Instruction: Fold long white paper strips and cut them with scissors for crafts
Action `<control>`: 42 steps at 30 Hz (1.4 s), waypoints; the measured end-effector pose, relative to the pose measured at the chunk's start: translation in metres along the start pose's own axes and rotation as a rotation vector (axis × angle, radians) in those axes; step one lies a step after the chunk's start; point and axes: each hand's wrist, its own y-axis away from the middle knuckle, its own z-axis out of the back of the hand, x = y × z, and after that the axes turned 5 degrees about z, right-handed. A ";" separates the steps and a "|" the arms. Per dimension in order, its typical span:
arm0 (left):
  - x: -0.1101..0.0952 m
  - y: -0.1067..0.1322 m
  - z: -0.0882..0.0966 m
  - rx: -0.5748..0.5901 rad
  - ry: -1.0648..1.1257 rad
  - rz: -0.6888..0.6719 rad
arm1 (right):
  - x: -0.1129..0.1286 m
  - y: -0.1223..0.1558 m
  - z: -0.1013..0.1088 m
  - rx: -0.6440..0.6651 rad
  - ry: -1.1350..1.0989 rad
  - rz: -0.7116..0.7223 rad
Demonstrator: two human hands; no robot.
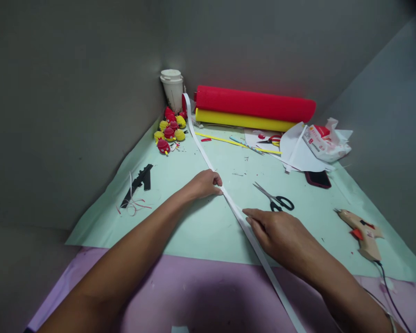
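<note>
Green paper (pixel 201 231): white strip (pixel 232 203) slants away leftward, left hand (pixel 205 183) pinching it, right hand's (pixel 280 230) grip unclear.

A craft workspace is showing: a glue gun (pixel 367 240) is lying right of scissors (pixel 272 198). A red roll (pixel 256 102) and yellow roll (pixel 246 120) are resting far back.

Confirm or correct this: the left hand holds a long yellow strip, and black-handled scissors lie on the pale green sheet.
The colour is wrong: the head view shows the left hand holding a long white strip. The rest stands.
</note>
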 end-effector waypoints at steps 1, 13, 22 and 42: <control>0.000 0.000 0.000 0.005 -0.003 -0.003 | 0.000 -0.002 0.003 -0.010 0.009 0.000; -0.003 0.004 0.001 0.016 -0.109 -0.037 | 0.007 -0.022 0.030 -0.050 0.024 -0.022; -0.010 0.011 -0.016 -0.138 -0.213 0.015 | 0.005 -0.026 0.029 -0.040 0.040 -0.003; -0.008 0.013 -0.007 -0.088 -0.055 0.025 | -0.004 -0.065 0.085 -0.252 0.116 0.127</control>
